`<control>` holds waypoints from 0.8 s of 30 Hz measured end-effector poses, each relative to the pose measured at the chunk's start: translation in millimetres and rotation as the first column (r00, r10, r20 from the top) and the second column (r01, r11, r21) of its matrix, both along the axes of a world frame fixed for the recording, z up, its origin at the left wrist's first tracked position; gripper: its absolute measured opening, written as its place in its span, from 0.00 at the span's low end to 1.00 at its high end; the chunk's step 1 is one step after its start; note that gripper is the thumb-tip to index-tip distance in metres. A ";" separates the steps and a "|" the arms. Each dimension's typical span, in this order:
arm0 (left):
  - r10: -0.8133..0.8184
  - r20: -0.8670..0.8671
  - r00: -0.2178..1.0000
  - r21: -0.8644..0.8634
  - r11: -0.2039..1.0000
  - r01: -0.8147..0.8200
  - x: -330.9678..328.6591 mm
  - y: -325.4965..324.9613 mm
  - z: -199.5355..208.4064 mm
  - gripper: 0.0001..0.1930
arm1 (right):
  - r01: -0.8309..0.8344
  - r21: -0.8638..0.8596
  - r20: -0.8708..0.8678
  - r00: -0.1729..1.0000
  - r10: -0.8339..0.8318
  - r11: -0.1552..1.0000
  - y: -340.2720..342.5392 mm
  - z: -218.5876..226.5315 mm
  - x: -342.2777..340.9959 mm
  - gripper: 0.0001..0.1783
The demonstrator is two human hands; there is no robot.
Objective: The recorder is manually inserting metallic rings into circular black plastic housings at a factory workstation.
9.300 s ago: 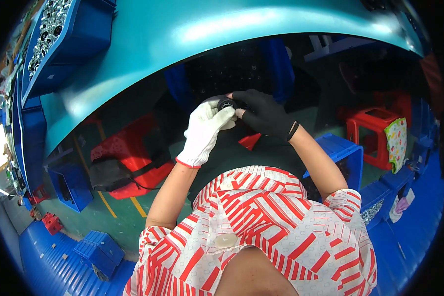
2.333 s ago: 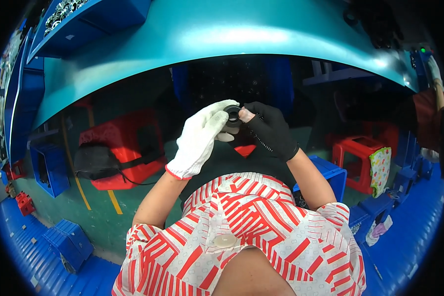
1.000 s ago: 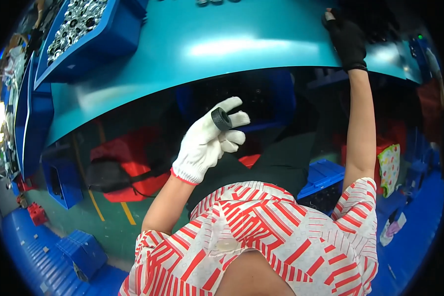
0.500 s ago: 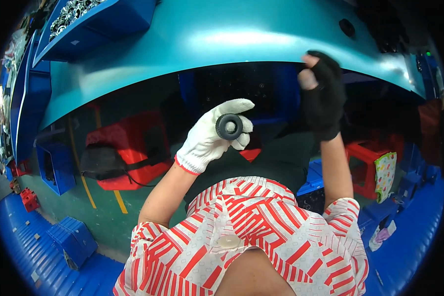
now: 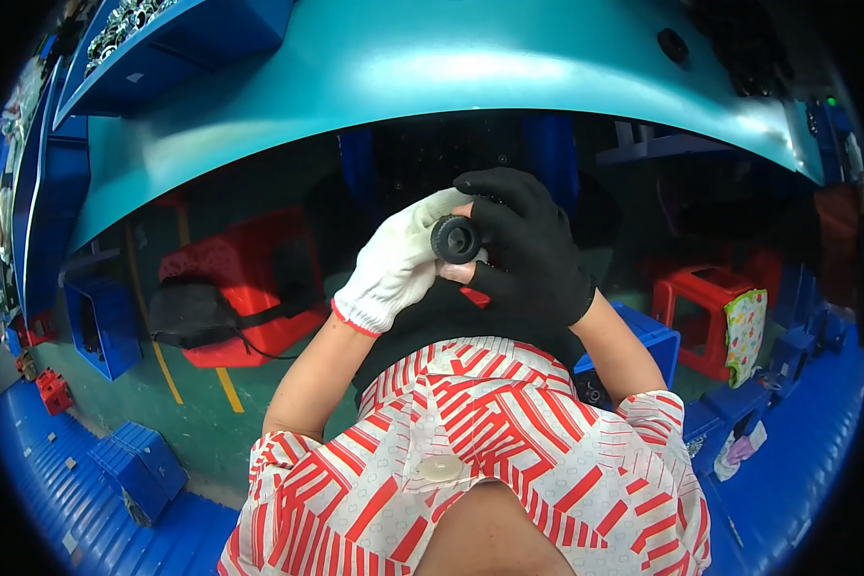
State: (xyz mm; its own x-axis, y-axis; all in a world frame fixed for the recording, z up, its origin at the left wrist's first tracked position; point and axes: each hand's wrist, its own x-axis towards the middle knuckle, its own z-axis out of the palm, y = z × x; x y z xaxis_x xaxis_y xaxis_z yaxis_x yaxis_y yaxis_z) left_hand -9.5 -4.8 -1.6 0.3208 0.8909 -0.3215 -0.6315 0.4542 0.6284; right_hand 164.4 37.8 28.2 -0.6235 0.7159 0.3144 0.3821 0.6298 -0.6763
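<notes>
Between my two hands, in front of my body, is a black ring [image 5: 456,240] with a ribbed outer edge and a round opening. My left hand [image 5: 394,261], in a white knit glove with a red cuff, grips it from the left. My right hand [image 5: 536,252], in a black glove with bare fingertips, closes on it from the right, with bare fingertips at its upper and lower edges. Whether it is one part or two pressed together I cannot tell. Another black ring [image 5: 673,45] lies on the teal tabletop [image 5: 432,82], beyond my right hand.
A blue bin [image 5: 187,48] of shiny metal rings stands at the table's far left. Dark parts [image 5: 749,53] are heaped at the far right. Below are a red stool [image 5: 245,254] with a black bag [image 5: 194,312], another red stool [image 5: 691,322], and blue crates [image 5: 106,326].
My right hand has come down and left from near the table edge to the ring and taken hold of it. The ring now shows a ribbed edge. My left hand has shifted slightly.
</notes>
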 end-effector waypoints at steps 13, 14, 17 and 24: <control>-0.003 0.169 0.986 -0.039 0.999 0.010 -12.9 -2.3 15.3 0.34 | 0.203 0.303 -0.130 0.977 -0.170 0.931 62.4 48.0 12.5 0.12; 0.016 0.185 0.983 -0.031 0.999 -0.010 -13.3 -1.5 13.9 0.32 | 0.281 0.314 -0.128 0.959 -0.253 0.907 80.4 51.8 14.6 0.10; 0.046 0.221 0.974 -0.042 0.998 -0.038 -13.3 3.4 9.5 0.30 | 0.444 0.408 0.003 0.873 -0.488 0.798 147.4 39.8 26.4 0.11; 0.078 0.223 0.972 -0.012 0.997 -0.077 -34.8 6.3 6.4 0.30 | 0.423 0.541 0.237 0.753 -0.614 0.727 222.8 43.1 -7.1 0.16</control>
